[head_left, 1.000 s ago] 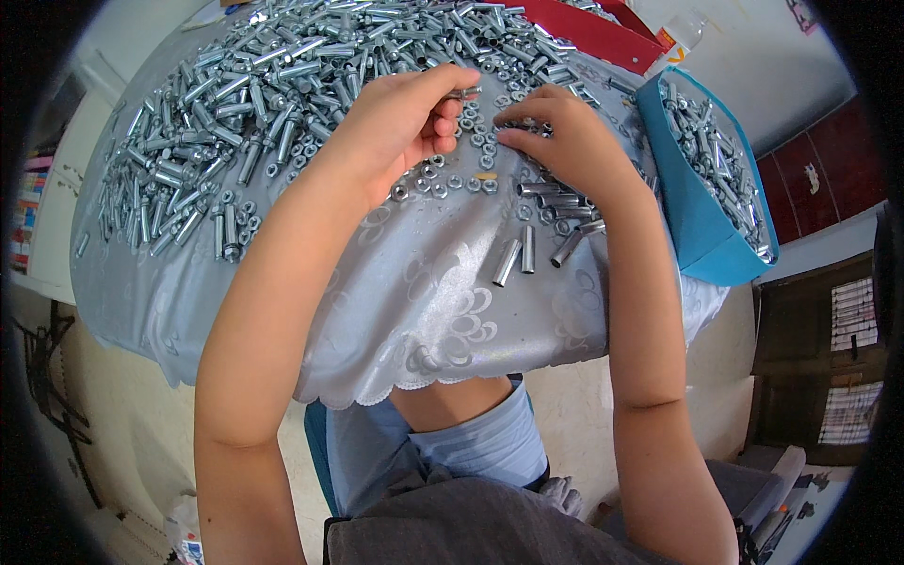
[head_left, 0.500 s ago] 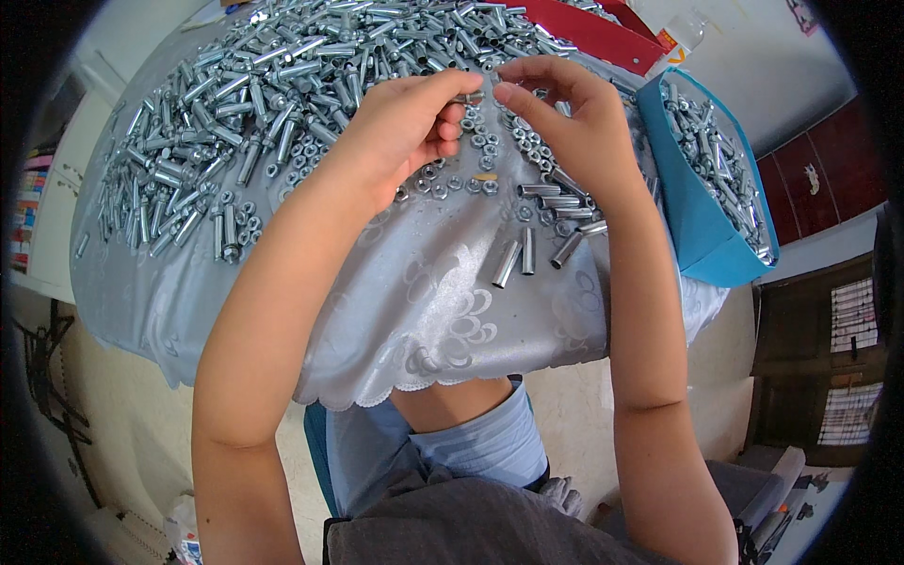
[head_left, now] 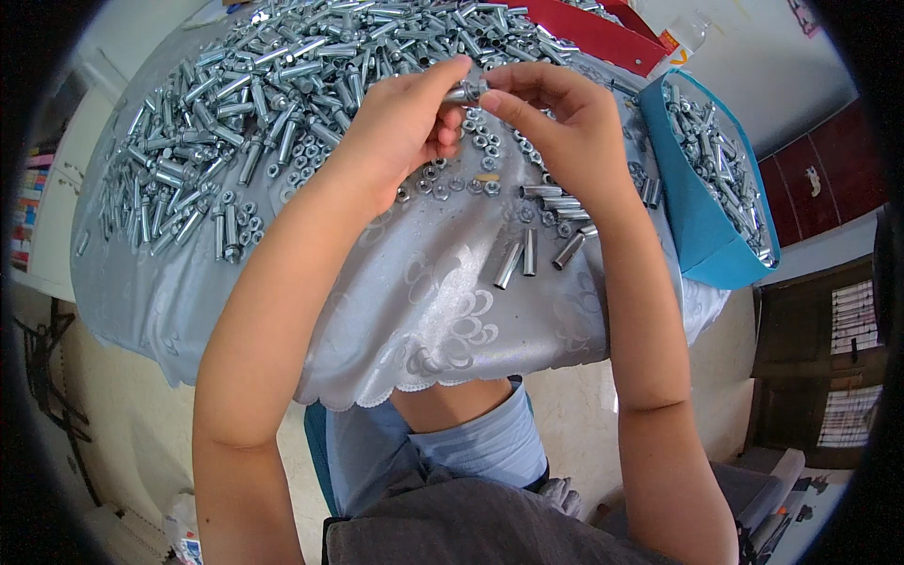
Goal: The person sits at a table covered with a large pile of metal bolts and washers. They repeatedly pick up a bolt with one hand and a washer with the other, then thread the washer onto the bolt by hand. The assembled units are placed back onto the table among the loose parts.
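Note:
Above the far middle of the table, my left hand [head_left: 395, 127] is closed on a short silvery anchor bolt [head_left: 460, 94], which it holds roughly level. The thumb and fingertips of my right hand [head_left: 570, 118] pinch a small nut [head_left: 481, 88] at the bolt's right end. Beneath the hands, loose hex nuts [head_left: 441, 190] are scattered on the cloth, and several metal sleeves [head_left: 508, 265] lie near my right forearm. A large heap of anchor bolts [head_left: 282, 85] spreads across the far left of the table.
A blue fabric bin [head_left: 708, 231] full of bolts stands at the table's right edge. Behind it are a red box [head_left: 603, 36] with metal parts and a clear plastic bottle [head_left: 686, 38]. A pale grey patterned tablecloth [head_left: 395, 311] hangs over the near edge.
My right hand has moved slightly left, and its fingertips now meet the end of the bolt in my left hand. More of the bolt shows between the hands.

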`<move>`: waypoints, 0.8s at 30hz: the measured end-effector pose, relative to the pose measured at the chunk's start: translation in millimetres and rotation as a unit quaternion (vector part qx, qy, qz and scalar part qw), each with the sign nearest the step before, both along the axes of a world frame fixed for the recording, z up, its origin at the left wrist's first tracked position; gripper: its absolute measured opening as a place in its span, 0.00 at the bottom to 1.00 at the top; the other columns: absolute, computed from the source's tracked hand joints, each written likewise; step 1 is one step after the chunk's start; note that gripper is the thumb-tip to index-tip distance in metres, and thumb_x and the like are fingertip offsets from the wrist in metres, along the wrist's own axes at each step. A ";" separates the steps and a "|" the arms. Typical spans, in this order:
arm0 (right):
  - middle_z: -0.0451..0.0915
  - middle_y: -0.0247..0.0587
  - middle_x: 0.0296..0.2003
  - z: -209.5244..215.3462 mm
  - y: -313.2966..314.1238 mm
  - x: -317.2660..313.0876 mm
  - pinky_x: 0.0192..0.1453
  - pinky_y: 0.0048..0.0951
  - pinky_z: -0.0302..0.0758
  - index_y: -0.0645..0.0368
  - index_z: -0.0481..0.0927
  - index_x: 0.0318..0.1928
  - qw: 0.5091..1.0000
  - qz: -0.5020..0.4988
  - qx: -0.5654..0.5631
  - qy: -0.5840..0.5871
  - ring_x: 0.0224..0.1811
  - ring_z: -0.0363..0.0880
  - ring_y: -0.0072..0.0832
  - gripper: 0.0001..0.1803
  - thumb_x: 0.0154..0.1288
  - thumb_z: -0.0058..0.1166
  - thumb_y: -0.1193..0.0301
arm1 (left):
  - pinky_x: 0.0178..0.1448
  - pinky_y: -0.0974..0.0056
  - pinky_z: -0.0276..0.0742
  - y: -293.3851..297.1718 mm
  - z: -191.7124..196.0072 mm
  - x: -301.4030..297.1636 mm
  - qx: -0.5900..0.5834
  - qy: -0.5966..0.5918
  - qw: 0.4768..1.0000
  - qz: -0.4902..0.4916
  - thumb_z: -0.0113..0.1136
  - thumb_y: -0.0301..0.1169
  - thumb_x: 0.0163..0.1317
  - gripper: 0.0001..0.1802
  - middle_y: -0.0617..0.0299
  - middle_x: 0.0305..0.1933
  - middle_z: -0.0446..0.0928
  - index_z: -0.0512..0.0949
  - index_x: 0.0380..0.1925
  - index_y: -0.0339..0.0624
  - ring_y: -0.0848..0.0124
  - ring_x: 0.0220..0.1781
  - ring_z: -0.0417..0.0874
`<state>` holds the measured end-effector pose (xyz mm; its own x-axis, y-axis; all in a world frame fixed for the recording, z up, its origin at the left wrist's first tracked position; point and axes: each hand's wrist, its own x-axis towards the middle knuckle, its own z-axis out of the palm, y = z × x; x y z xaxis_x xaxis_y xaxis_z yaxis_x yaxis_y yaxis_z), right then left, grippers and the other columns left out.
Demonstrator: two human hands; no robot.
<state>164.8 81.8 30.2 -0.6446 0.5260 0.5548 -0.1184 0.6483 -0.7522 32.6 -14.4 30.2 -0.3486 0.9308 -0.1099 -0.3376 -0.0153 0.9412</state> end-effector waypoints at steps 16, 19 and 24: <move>0.78 0.39 0.22 8.6 -6.0 5.9 0.28 0.23 0.68 0.65 0.79 0.29 0.988 -0.051 -0.011 -0.147 0.22 0.69 0.19 0.14 0.58 0.58 0.64 | 0.16 0.73 0.47 4.1 -5.5 0.3 -0.047 0.123 0.988 0.080 0.53 0.50 0.57 0.25 0.76 0.10 0.52 0.57 0.10 0.53 0.83 0.11 0.51; 0.76 0.39 0.20 7.0 -6.3 4.2 0.27 0.22 0.68 0.67 0.78 0.27 0.995 -0.048 -0.028 -0.078 0.21 0.68 0.17 0.18 0.58 0.58 0.60 | 0.16 0.74 0.48 2.0 -1.6 3.7 -0.042 0.127 0.988 0.082 0.53 0.50 0.57 0.25 0.76 0.10 0.52 0.58 0.10 0.53 0.83 0.11 0.52; 0.76 0.36 0.22 2.4 2.2 5.7 0.29 0.21 0.69 0.65 0.79 0.31 0.997 -0.048 0.002 -0.059 0.23 0.70 0.17 0.15 0.55 0.60 0.63 | 0.17 0.73 0.48 3.8 0.4 0.4 -0.037 0.103 0.988 0.111 0.54 0.49 0.57 0.24 0.76 0.10 0.53 0.59 0.11 0.51 0.83 0.11 0.52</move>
